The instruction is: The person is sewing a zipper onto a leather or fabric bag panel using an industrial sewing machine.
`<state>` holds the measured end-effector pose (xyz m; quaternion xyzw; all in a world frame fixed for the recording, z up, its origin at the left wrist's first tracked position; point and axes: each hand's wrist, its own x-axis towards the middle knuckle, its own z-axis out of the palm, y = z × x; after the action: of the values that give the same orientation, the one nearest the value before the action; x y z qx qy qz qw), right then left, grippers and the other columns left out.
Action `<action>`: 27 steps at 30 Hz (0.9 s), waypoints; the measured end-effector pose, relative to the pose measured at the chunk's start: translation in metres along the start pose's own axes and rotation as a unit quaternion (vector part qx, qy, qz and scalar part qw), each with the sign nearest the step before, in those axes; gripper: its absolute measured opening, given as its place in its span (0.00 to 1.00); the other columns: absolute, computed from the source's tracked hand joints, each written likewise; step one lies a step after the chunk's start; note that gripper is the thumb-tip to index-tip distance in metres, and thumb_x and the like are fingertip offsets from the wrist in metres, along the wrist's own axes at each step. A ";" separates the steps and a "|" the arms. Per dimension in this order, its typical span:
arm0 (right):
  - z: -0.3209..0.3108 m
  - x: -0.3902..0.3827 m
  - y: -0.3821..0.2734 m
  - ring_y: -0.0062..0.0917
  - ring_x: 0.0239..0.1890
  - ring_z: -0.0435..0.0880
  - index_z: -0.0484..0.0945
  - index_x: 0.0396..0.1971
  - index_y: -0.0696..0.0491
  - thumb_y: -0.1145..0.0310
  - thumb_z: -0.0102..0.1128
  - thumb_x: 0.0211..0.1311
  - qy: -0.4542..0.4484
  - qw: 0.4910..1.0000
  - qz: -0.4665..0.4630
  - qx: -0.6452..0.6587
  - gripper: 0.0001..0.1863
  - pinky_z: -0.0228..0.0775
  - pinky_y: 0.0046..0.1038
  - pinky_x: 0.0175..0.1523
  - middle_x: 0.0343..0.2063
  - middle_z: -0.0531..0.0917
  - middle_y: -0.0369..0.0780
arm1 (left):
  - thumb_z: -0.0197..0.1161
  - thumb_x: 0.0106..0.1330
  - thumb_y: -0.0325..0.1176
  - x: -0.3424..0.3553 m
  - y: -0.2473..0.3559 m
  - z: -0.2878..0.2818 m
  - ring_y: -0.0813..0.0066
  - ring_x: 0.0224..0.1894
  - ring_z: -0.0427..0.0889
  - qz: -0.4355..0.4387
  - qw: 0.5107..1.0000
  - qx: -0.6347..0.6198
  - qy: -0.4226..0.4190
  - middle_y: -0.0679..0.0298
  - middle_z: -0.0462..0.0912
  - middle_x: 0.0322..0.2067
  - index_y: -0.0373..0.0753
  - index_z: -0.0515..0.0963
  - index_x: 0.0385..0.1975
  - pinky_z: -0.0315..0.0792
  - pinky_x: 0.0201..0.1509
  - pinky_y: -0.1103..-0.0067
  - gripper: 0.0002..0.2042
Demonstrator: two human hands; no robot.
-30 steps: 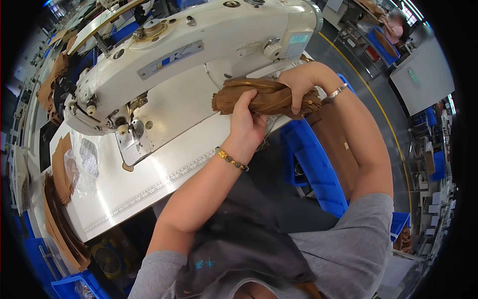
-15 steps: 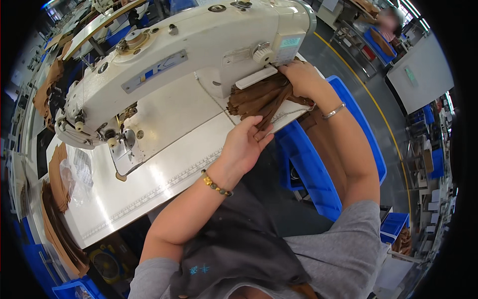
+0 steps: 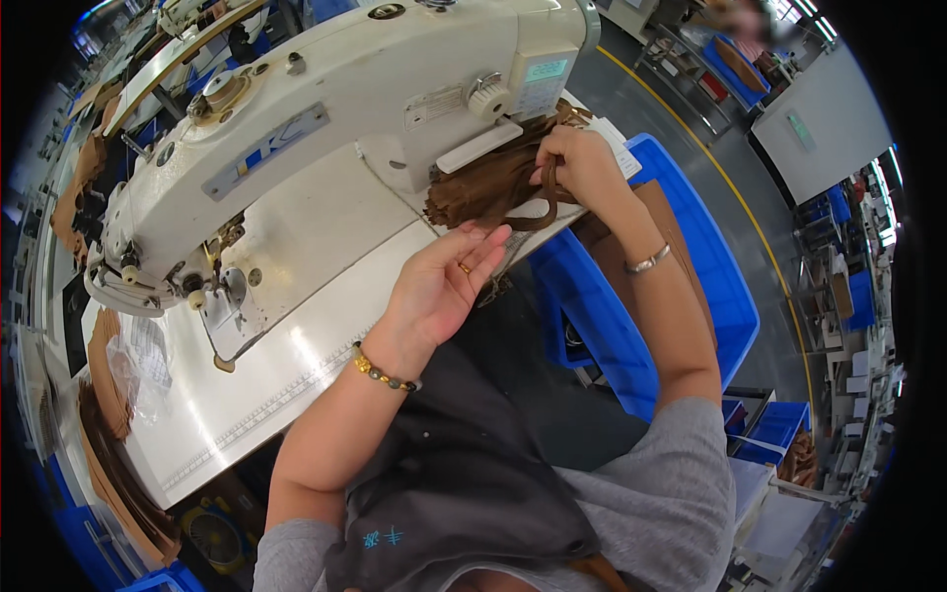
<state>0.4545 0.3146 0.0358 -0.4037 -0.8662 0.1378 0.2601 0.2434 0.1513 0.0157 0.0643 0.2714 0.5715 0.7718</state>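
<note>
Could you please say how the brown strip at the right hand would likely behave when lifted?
The brown strip likely flops, since it curves loosely below the right hand. Being narrow, it is probably light.

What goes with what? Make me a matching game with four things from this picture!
1. Sewing machine
2. Big blue bin
3. Right hand
4. Left hand

A. Pinching a brown strip, silvery bangle at the wrist
B. Mostly white
C. Beaded bracelet at the wrist
D. Has brown pieces inside

Pairs: 1-B, 2-D, 3-A, 4-C
</note>
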 end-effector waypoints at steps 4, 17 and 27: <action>-0.002 0.020 0.011 0.41 0.31 0.87 0.86 0.23 0.55 0.72 0.75 0.46 -0.017 1.000 -0.002 0.006 0.06 0.76 0.38 0.38 0.24 0.85 0.46 | 0.65 0.69 0.24 -0.015 -0.008 0.012 0.63 0.59 0.83 0.063 0.994 0.077 0.047 0.51 0.83 0.55 0.30 0.74 0.53 0.78 0.67 0.72 0.15; -0.010 0.006 0.007 0.39 0.38 0.88 0.88 0.33 0.58 0.83 0.56 0.52 -0.006 0.998 -0.062 0.033 0.13 0.79 0.35 0.45 0.33 0.89 0.48 | 0.65 0.62 0.28 0.055 0.014 -0.017 0.53 0.72 0.69 0.401 0.218 0.889 -0.043 0.63 0.68 0.74 0.47 0.71 0.71 0.66 0.74 0.59 0.32; -0.001 -0.057 -0.011 0.46 0.46 0.83 0.84 0.37 0.59 0.73 0.57 0.69 0.030 0.993 0.113 -0.006 0.08 0.73 0.44 0.51 0.35 0.84 0.49 | 0.62 0.63 0.26 0.053 -0.003 -0.017 0.49 0.66 0.76 0.422 0.266 0.866 -0.006 0.60 0.73 0.71 0.46 0.76 0.66 0.73 0.67 0.61 0.28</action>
<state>0.4790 0.2636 0.0215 -0.5047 -0.8076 0.1493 0.2661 0.2477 0.1951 -0.0179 0.8036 0.5359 0.2427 -0.0899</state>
